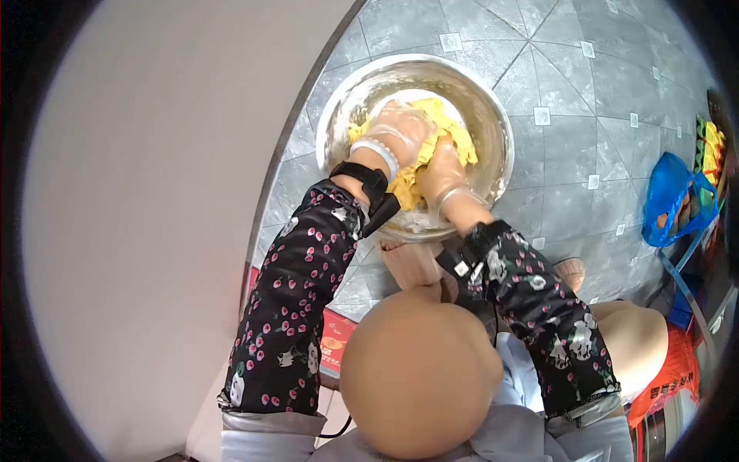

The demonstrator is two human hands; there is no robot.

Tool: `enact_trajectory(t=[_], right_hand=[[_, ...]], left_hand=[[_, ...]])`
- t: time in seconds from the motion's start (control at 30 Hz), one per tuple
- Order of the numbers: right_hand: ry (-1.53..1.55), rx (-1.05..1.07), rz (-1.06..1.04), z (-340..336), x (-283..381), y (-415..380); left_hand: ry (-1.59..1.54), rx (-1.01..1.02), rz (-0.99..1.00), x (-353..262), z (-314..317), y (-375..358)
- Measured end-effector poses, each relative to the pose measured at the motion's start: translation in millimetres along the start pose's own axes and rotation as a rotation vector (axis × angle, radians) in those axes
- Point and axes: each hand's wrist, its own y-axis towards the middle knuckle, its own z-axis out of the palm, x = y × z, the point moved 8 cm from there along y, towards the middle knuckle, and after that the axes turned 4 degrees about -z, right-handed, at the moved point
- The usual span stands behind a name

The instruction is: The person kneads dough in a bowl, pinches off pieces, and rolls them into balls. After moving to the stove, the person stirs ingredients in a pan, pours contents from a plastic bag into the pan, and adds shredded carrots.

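A wide steel bowl (493, 115) sits on the tiled floor in front of me, holding a mass of yellow dough (454, 135). My left hand (400, 131), in a clear plastic glove with a white bangle and a black wrist strap, presses down into the dough. Beside it my right hand (445, 175), also gloved, digs into the dough at the bowl's near side. Both sets of fingers are sunk in the dough and partly hidden. Dark flowered sleeves cover both forearms.
A pale wall or panel (154, 215) fills the left side. Grey patterned floor tiles (585, 92) lie beyond the bowl. A blue plastic bag (673, 196) stands at the right, with colourful items at the far right edge. An orange bag (673, 373) lies near my right knee.
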Motion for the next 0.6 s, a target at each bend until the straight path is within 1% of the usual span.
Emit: enact_trajectory(t=[0.03,0.07,0.1,0.13,0.17,0.2,0.23,0.27,0.3,0.37,0.43,0.47,0.5,0.57,0.6], right_hand=[[-0.055,-0.112,-0.088,3.1,-6.3,-5.8],[-0.108,-0.224,-0.192,-10.6,10.8,-24.7],[-0.047,-0.002,-0.172,-14.6,5.7,-36.1],[-0.103,0.080,-0.157,-34.9,14.7,-41.7],[-0.156,0.170,-0.142,-50.8,23.4,-39.6],[-0.211,0.258,-0.132,-51.5,26.4,-41.5],[-0.187,0.137,-0.228,-52.0,30.9,-43.9],[-0.222,-0.159,-0.508,-81.2,62.4,-30.8],[-0.166,-0.124,-0.584,-80.8,79.0,-19.6],[-0.549,0.099,-0.910,-46.3,111.0,-4.3],[-0.537,0.235,-0.833,-17.7,117.2,21.8],[-0.327,0.251,-0.603,-3.9,114.4,42.1],[-0.118,0.273,-0.368,11.5,104.4,54.6],[-0.240,0.472,-0.452,41.7,118.8,39.9],[-0.302,0.554,-0.490,50.0,123.9,35.7]], left_hand=[[0.008,-0.028,0.015,-8.1,-2.8,-2.4],[-0.051,-0.089,0.010,-15.0,-13.7,-19.3],[-0.114,-0.139,0.015,-18.8,-24.0,-39.4],[-0.179,-0.180,0.022,-22.7,-33.3,-58.7],[-0.170,-0.108,-0.098,-18.1,-33.6,-74.2],[-0.318,-0.155,-0.249,-4.9,-32.8,-96.7],[-0.461,-0.194,-0.397,9.0,-30.9,-119.6],[-0.604,-0.233,-0.545,17.7,-29.8,-137.6],[-0.918,-0.272,-0.630,17.0,-29.2,-152.0],[-1.558,-0.343,-0.770,10.2,-21.8,-173.8],[-1.468,-0.334,-0.703,19.5,0.1,-172.0],[-1.423,-0.330,-0.674,25.0,7.8,-169.5],[-1.332,-0.212,-0.846,37.3,26.3,-170.6],[-1.764,-0.432,-0.771,30.9,21.8,-174.3],[-2.052,-0.481,-0.705,42.7,38.8,-168.8]])
